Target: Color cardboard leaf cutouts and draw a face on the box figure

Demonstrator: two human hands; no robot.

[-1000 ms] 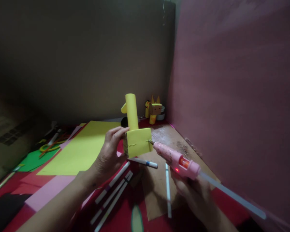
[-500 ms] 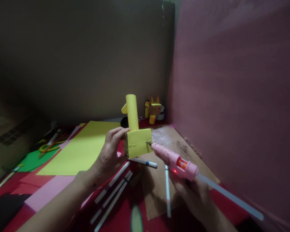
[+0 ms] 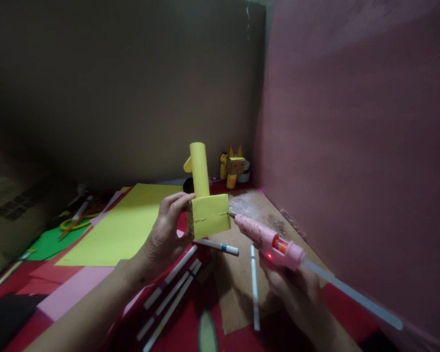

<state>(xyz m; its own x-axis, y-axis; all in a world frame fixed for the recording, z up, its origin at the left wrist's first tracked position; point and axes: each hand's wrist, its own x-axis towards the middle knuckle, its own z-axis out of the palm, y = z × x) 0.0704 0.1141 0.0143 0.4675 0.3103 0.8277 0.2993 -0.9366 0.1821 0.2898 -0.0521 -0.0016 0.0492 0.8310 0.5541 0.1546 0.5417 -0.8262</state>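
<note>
My left hand [image 3: 168, 220] grips the left end of a yellow paper-covered box [image 3: 210, 227], holding it above the work surface. An upright yellow paper tube [image 3: 199, 168] rises from the box, with a rounded yellow piece at its left side. Two thin lines of glue mark the box's facing side. In my right hand [image 3: 289, 281] is a pink glue gun [image 3: 266, 234] with a red light on and a long glue stick out of its back. Its metal nozzle points at the box's right edge, by the right glue line. Most fingers of my right hand are hidden.
Below lie a cardboard sheet [image 3: 238, 303] and several white markers [image 3: 254, 288] on a red cloth. To the left are yellow paper [image 3: 121, 230], pink paper [image 3: 73, 291] and green paper [image 3: 55, 244]. A cardboard-headed figure [image 3: 235, 166] stands in the back corner between walls.
The glue gun has moved right along the box's facing side, and the right glue line is longer. The box has shifted very slightly left.
</note>
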